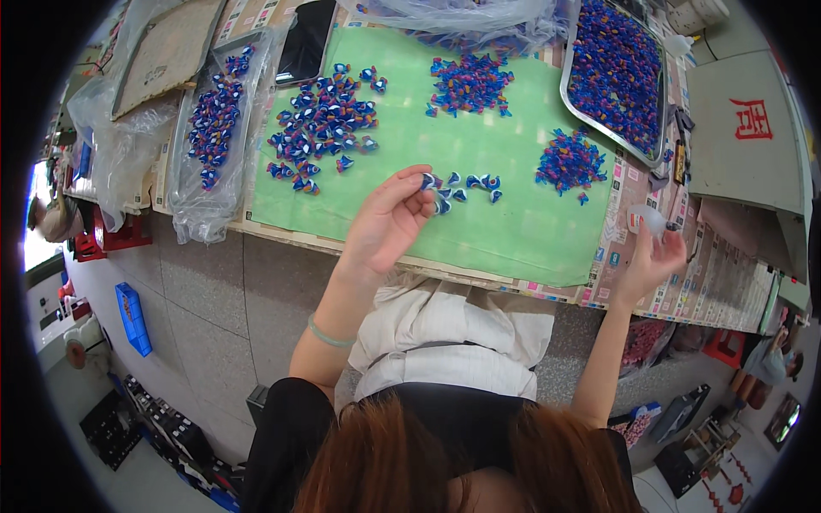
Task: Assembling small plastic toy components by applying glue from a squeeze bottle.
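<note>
My left hand (395, 221) is raised over the front of the green sheet (522, 239), thumb and forefinger pinching a small blue-and-white piece (428, 181). Beside those fingertips lie several similar loose pieces (485, 182), blue with white. Out at the right front of the table, the fingers of my right hand (654, 267) curl around a small whitish bottle (643, 219) with a red mark. A dark tip (671, 227) shows at its right end, and the fingers partly cover the bottle.
Blue-and-white pieces form a heap (321, 120) at left; blue-purple ones form heaps at back (470, 84) and right (569, 161). A full metal tray (566, 85) stands back right, a plastic-lined tray (178, 175) left. A phone (306, 43) and a grey box (748, 128) border the sheet.
</note>
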Action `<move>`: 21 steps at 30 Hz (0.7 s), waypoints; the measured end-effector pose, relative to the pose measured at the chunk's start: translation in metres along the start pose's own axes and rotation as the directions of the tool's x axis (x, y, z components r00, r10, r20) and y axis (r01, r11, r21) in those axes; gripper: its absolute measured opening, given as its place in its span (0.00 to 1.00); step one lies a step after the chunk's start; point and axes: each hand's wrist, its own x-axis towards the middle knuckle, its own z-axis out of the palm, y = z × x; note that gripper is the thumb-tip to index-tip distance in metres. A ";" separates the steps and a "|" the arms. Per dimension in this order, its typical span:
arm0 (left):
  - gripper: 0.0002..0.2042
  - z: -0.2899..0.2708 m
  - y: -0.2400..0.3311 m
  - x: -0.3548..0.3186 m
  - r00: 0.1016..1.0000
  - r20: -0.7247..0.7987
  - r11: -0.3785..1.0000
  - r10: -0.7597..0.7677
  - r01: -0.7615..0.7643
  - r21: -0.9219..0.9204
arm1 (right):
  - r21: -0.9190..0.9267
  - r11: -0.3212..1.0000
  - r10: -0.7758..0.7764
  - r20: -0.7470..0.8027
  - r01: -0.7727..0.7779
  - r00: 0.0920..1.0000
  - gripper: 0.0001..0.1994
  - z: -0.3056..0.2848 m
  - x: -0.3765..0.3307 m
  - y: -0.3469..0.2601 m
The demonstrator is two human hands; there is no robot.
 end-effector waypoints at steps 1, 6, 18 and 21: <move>0.10 -0.002 0.004 -0.001 1.000 -0.019 1.000 0.015 -0.015 0.007 | -0.125 0.978 -0.176 -0.091 0.164 0.980 0.17 0.004 -0.005 -0.008; 0.10 -0.007 0.008 -0.005 0.998 -0.028 0.999 0.051 -0.051 -0.001 | -0.014 0.931 -0.307 0.508 0.364 0.805 0.03 0.083 -0.038 -0.085; 0.09 -0.012 0.009 -0.014 0.999 -0.016 0.997 0.051 -0.052 -0.056 | 0.079 0.466 -0.594 0.766 0.881 0.246 0.07 0.234 -0.052 -0.076; 0.10 -0.011 0.009 -0.011 0.998 -0.009 0.997 0.063 -0.064 -0.044 | 0.124 0.757 -0.513 0.721 0.641 0.466 0.06 0.209 -0.052 -0.088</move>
